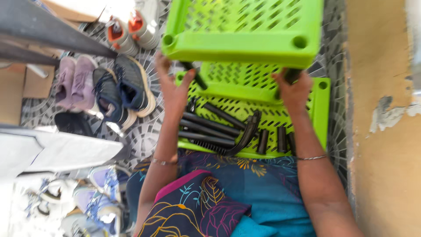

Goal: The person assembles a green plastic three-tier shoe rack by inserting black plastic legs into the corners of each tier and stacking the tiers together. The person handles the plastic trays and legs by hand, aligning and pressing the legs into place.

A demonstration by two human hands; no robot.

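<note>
Black tubes (pixel 210 125) lie loose on the lowest green perforated shelf panel (pixel 322 109), which rests on the patterned floor (pixel 144 140) right against the person's lap in its blue and magenta printed cloth (pixel 245 193). Most of the long tubes run roughly left to right with a slight downward tilt toward the right; a curved ribbed piece (pixel 246 134) crosses their right ends, and three short stubs (pixel 280 139) stand side by side at the right, their axes pointing away from the person.

Just beyond these, the left hand (pixel 173 90) is raised over the tubes with fingers spread and partly open. A single black tube (pixel 195 74) slants between thumb and forefinger; whether it is pinched or only touched I cannot tell. The right hand (pixel 294 90) is curled shut around another black tube (pixel 291 75), which stands nearly upright under the right corner socket (pixel 300 42) of the upper green panel (pixel 245 26).

That upper panel hangs above a middle green panel (pixel 237 81). Its left corner socket (pixel 168 40) sits above and a little left of the left hand's tube.

Farther left, pairs of shoes (pixel 109 87) line the floor.
</note>
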